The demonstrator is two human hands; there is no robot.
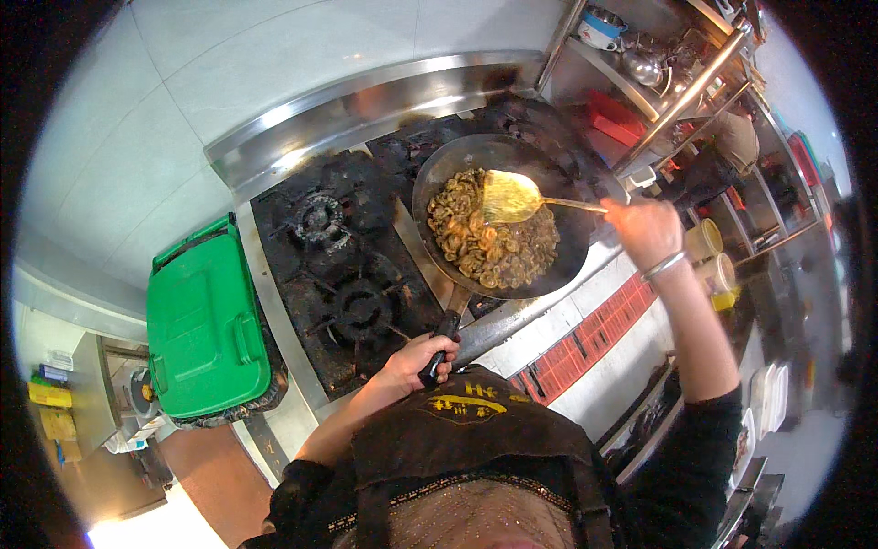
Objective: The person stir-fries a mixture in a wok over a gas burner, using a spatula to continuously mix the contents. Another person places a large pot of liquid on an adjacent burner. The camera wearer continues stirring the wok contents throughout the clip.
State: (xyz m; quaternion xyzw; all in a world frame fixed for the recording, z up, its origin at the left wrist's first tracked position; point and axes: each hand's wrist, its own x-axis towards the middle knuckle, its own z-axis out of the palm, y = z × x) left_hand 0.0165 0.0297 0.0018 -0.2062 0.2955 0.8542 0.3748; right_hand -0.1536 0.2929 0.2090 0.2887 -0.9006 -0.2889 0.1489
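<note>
My left hand (pixel 426 358) is wrapped around the black handle (pixel 440 348) of a large dark wok (pixel 566 257), which sits over the right side of the stove. Inside it lies a heap of brown, sauced food pieces (pixel 485 255); they look like sliced meat or gizzards, though I cannot tell which. My right hand (pixel 643 230) grips the thin handle of a metal wok spatula (pixel 511 197). The spatula's broad blade, yellowish with sauce, is over the upper part of the food and hides some of it.
Blackened gas burners (pixel 361 309) lie left of the wok, with a steel backsplash (pixel 384 92) behind. A green lidded bin (pixel 209 326) stands left of the stove. Steel shelving (pixel 679 103) with pots rises at right. Red floor grating (pixel 590 336) runs along the stove's front. Another person (pixel 730 147) is at far right.
</note>
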